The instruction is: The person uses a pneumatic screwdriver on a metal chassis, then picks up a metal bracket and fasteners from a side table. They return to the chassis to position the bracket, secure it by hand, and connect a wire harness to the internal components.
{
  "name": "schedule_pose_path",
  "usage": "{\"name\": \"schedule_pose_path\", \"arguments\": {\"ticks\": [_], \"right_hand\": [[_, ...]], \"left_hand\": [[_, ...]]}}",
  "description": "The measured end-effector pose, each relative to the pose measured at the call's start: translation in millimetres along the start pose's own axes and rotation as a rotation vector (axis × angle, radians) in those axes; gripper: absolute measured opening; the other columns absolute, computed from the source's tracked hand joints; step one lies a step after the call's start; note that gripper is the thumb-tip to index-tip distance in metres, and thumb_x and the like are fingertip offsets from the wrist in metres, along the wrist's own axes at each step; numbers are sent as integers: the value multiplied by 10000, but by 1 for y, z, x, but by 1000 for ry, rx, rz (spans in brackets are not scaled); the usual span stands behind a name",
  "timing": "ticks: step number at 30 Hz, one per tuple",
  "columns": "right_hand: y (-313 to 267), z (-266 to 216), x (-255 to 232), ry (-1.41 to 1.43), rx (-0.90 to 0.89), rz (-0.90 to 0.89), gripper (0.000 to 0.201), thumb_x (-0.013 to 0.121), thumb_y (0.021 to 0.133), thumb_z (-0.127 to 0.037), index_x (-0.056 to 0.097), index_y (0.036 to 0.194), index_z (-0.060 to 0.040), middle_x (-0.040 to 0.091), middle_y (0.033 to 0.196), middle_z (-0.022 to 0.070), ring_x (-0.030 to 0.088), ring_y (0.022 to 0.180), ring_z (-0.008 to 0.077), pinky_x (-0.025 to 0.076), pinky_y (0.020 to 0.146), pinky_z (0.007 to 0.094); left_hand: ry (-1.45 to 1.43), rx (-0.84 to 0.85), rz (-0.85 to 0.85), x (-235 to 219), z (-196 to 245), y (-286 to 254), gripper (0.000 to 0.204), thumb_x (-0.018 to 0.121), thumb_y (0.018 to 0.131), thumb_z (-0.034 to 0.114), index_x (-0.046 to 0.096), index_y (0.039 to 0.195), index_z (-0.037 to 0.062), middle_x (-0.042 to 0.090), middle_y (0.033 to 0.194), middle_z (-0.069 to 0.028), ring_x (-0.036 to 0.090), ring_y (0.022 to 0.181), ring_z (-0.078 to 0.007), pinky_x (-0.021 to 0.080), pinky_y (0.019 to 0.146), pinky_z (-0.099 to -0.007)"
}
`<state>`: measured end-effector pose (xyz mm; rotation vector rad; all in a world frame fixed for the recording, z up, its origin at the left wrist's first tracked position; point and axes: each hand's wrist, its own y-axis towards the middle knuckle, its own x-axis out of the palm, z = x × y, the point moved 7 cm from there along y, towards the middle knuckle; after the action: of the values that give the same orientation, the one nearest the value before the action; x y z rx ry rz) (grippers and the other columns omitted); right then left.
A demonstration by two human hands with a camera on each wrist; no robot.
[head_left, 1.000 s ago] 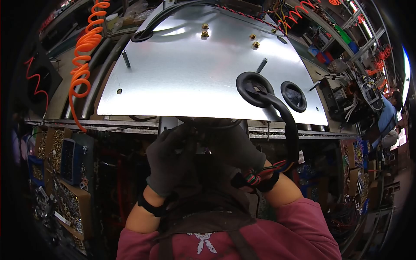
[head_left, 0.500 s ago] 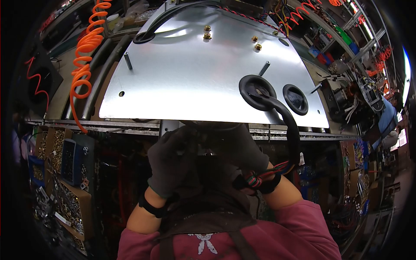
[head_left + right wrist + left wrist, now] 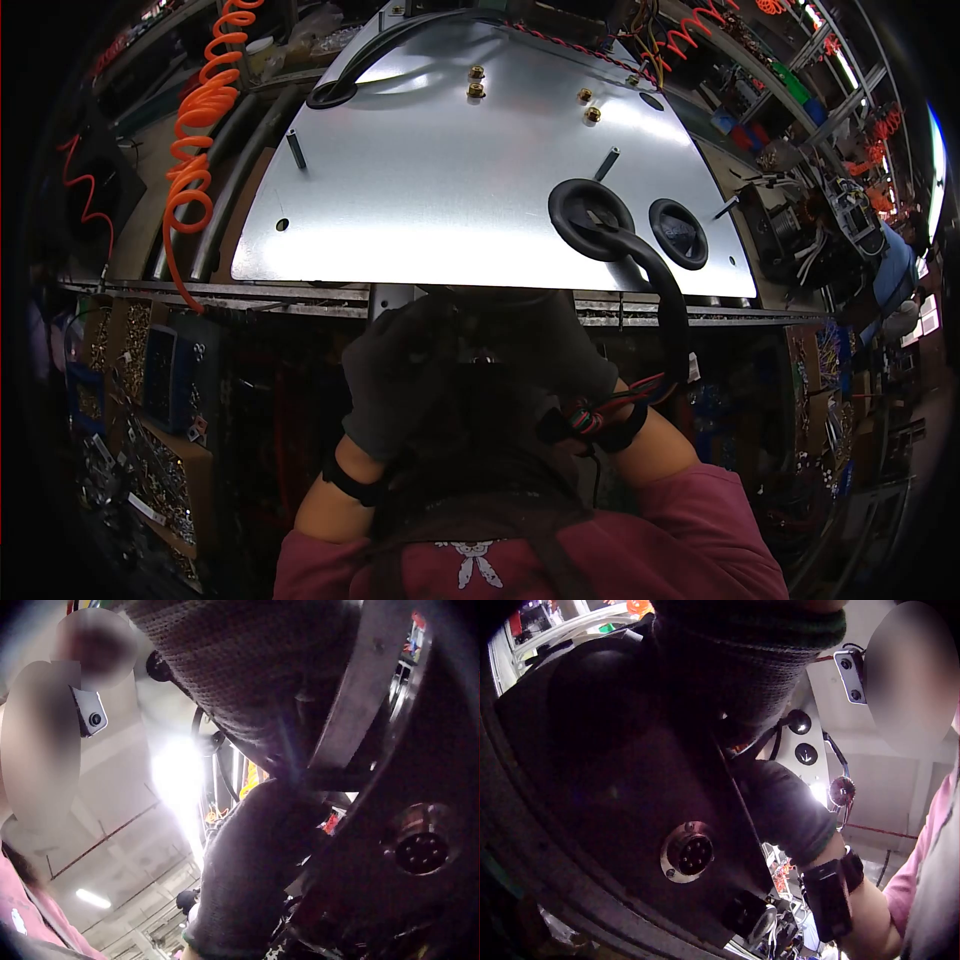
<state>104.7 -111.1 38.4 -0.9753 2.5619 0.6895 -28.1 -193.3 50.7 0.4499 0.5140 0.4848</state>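
Observation:
Both hands wear dark gloves and work below the front edge of a shiny metal plate (image 3: pixel 430 200). In the head view the left hand (image 3: pixel 395 365) is bent at the fingers, its fingertips lost in shadow under the plate. The right hand (image 3: pixel 560 350) reaches under the same edge, fingers hidden. A dark panel with a round multi-pin connector (image 3: pixel 692 853) shows in the left wrist view; the right wrist view shows a similar connector (image 3: pixel 421 850) beside the gloves. What either hand holds cannot be made out.
A thick black cable (image 3: pixel 665 290) hangs from a grommet over the plate's front edge, near the right forearm. Orange coiled hose (image 3: pixel 190 150) hangs at the left. Bins of small parts (image 3: pixel 170 380) stand at left and right. Metal posts (image 3: pixel 607 163) rise from the plate.
The plate appears slightly lower in the head view than a second ago, and the area around the hands is darker. Both hands have stayed under its front edge with little movement.

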Motion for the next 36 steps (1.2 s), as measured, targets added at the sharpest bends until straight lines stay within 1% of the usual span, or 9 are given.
{"name": "schedule_pose_path", "arguments": {"ticks": [6,9,13,15,19,22,31,34,36], "right_hand": [[2,-3,0,-254,28,-113,231,570,851,-70,681,1048,-22,697,863,144,680,755,264,532,654,336],[0,3,-1,-132,-19,-18,227,578,846,-80,685,1039,-30,697,852,138,678,749,269,533,649,344],[-1,3,-1,-154,-39,-65,225,587,841,-95,688,1034,-36,696,848,134,677,745,274,532,638,355],[0,0,1,-228,-44,-47,210,579,844,-97,689,1011,-31,694,843,133,673,732,281,531,632,359],[1,-3,1,-219,-30,-60,201,564,837,-79,690,983,-23,691,840,142,671,727,287,532,631,359],[-1,-4,4,-315,-151,-64,202,559,822,-66,686,971,-20,687,834,149,670,728,299,532,632,362],[-8,2,4,-68,-29,-19,200,571,810,-88,694,955,-25,685,786,138,665,677,290,521,590,378],[-10,14,6,-181,13,-68,209,592,800,-104,699,970,-46,691,796,129,675,694,286,528,601,376],[-10,11,9,-405,-38,-137,201,600,792,-109,698,957,-49,685,793,126,670,683,286,525,592,378]], "left_hand": [[-63,11,23,0,-3,-1,219,713,813,61,694,1031,47,705,837,-110,709,726,-205,544,621,-281],[-51,4,19,-1,-2,-1,215,717,812,58,695,1025,40,706,834,-110,710,731,-196,544,623,-278],[-77,6,10,3,-7,-3,232,721,810,52,690,1039,35,706,832,-109,710,732,-186,541,621,-273],[-112,54,96,1,-3,-3,255,728,799,47,683,1049,28,698,802,-102,696,691,-173,528,602,-266],[-37,44,57,0,-2,-3,266,727,794,45,678,1055,22,686,771,-93,677,650,-164,515,585,-263],[-34,55,66,0,-1,-3,270,730,784,44,679,1048,18,676,753,-89,664,628,-160,508,577,-263],[29,70,49,-3,-1,-10,314,730,783,64,679,1090,25,697,816,-114,685,662,-182,523,585,-273],[40,66,42,-2,1,-8,300,727,786,58,682,1081,25,698,815,-115,687,661,-183,526,583,-272],[24,65,47,-2,2,-8,271,723,792,53,685,1059,25,700,801,-108,692,665,-185,528,581,-269]]}}
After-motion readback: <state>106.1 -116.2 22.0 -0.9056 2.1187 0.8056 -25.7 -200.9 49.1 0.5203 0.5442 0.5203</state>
